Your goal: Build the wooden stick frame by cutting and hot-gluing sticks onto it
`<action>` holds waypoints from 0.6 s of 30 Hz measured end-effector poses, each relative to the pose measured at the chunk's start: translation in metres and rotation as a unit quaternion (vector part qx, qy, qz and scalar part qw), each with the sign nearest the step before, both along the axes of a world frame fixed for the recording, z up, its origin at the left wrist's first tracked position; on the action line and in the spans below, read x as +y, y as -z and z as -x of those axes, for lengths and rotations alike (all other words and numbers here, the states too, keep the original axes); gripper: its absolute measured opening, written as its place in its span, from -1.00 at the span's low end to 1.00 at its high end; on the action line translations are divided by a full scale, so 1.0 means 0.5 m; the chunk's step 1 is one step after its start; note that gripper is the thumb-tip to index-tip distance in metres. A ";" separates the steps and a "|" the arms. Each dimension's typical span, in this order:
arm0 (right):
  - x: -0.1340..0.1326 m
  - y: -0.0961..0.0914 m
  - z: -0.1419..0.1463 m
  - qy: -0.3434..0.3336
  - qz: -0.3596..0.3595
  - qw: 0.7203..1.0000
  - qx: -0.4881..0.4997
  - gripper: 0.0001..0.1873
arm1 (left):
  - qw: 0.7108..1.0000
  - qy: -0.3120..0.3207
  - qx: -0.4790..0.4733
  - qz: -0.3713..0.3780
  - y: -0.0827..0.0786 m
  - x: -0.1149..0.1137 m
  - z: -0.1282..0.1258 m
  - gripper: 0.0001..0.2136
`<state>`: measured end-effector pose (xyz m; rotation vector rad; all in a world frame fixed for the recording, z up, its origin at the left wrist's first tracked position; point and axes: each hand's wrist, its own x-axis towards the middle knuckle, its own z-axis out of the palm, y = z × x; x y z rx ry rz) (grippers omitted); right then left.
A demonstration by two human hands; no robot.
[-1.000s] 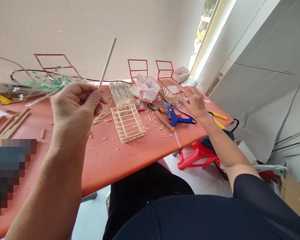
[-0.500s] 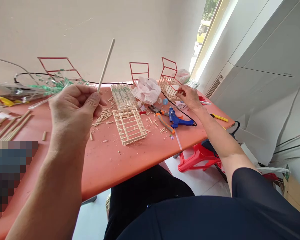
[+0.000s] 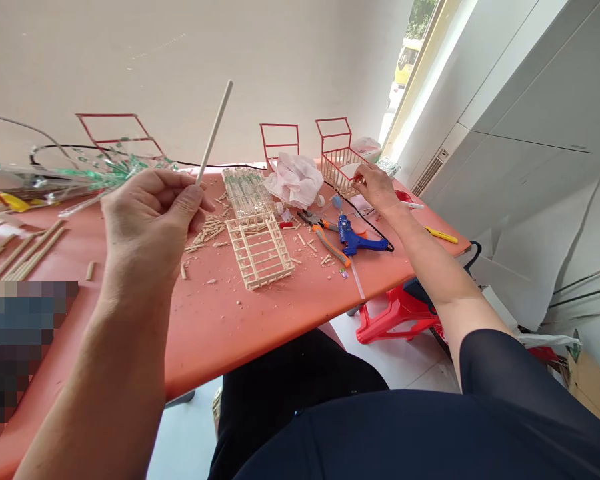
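Note:
My left hand [image 3: 147,223] is raised above the orange table [image 3: 240,320], pinching a long pale wooden stick [image 3: 214,130] that points up and to the right. My right hand [image 3: 376,187] reaches to the far right of the table, fingers closed on the edge of a small stick-built basket with a red frame [image 3: 341,163]. A flat ladder-like stick frame [image 3: 257,248] lies in the middle of the table, between my two hands.
A blue glue gun [image 3: 353,239] with a black cord, orange-handled pliers [image 3: 325,240], crumpled white paper [image 3: 295,179], a pack of sticks [image 3: 244,190] and wood offcuts lie about. Red wire frames [image 3: 115,127] stand at the back. A red stool [image 3: 393,317] is below right.
My right hand went from lying flat by the basket to gripping it; the basket tilted up and then settled slightly further back. My left hand with the stick barely moved.

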<state>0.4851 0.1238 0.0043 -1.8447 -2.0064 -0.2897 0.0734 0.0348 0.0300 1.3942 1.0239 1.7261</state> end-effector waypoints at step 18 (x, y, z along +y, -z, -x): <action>-0.178 -0.045 -0.151 0.122 -0.024 0.992 -0.011 -0.50 | 0.998 -0.027 0.009 -0.050 -0.015 -0.016 0.009 -0.94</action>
